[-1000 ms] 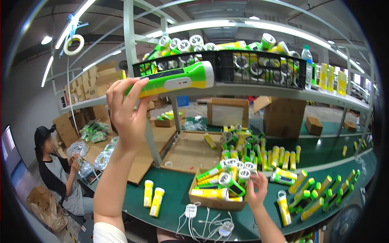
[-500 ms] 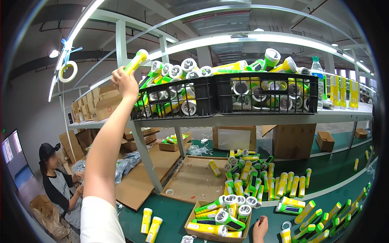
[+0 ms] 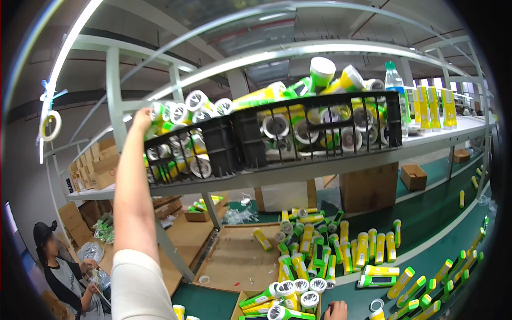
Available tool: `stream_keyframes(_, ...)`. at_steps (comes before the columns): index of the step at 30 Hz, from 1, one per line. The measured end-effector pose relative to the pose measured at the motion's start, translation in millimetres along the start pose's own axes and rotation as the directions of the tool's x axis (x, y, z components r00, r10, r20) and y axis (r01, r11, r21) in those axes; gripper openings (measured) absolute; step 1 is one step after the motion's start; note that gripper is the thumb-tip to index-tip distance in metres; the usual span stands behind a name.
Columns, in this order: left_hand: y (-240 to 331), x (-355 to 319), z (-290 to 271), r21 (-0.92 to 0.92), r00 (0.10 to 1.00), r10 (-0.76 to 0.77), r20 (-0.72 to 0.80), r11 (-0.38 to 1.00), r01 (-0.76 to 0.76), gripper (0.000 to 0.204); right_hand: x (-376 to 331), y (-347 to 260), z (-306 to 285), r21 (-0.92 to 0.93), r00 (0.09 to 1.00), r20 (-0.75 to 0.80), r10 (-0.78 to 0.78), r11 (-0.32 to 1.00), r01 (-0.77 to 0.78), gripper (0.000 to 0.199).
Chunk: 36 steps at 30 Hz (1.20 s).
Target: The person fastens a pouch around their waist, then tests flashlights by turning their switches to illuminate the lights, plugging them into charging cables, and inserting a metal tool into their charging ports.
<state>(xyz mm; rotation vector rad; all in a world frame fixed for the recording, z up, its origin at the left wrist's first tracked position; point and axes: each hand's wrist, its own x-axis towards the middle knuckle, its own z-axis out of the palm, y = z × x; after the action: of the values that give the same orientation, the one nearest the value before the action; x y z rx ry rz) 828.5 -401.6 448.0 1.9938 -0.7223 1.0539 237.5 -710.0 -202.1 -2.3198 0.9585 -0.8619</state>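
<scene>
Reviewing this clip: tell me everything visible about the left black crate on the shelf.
The left black crate looks like plastic, with slatted, see-through sides. It stands upright on the raised shelf, beside another black crate, heaped above its rim with green, yellow and white flashlights. The left hand is at its left end; contact is unclear.

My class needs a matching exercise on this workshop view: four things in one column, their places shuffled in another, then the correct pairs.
Column 1
1. Left hand
2. Right hand
3. Plastic bottle
4. Tape roll

Column 2
A. Hanging at the picture's left side
B. Raised at the left end of the black crates
C. On the shelf, just right of the crates
D. Low, right of the cardboard box holding flashlights

Pairs: 1-B; 2-D; 3-C; 4-A
</scene>
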Motion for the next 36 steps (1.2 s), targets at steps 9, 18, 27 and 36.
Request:
stream_keyframes(9, 112, -89, -102, 0.175, 0.493, 0.442, -0.749, 0.85, -0.497, 0.017, 16, -19, 7, -0.019, 0.994, -0.069, -0.089, 0.996, 0.088, 0.017)
stream_keyframes(18, 270, -483, 177, -0.33, 0.514, 0.242, 0.823, 0.94, 0.086, 0.037, 15, -9, 6, 0.011, 0.997, -0.064, -0.037, 0.999, 0.038, 0.017)
stream_keyframes(27, 199, -588, 445, 0.299, 0.045, -0.343, 0.938, 0.87, 0.393, 0.09, 9, -14, 7, 0.09, 0.998, -0.066, -0.022, 0.996, 0.028, 0.012)
stream_keyframes(36, 233, -593, 435, 0.473, -0.327, -0.349, 0.878, 0.54, 0.696, 0.044, 12, -12, 3, 0.111, 0.996, -0.084, 0.021, 0.994, -0.011, 0.011)
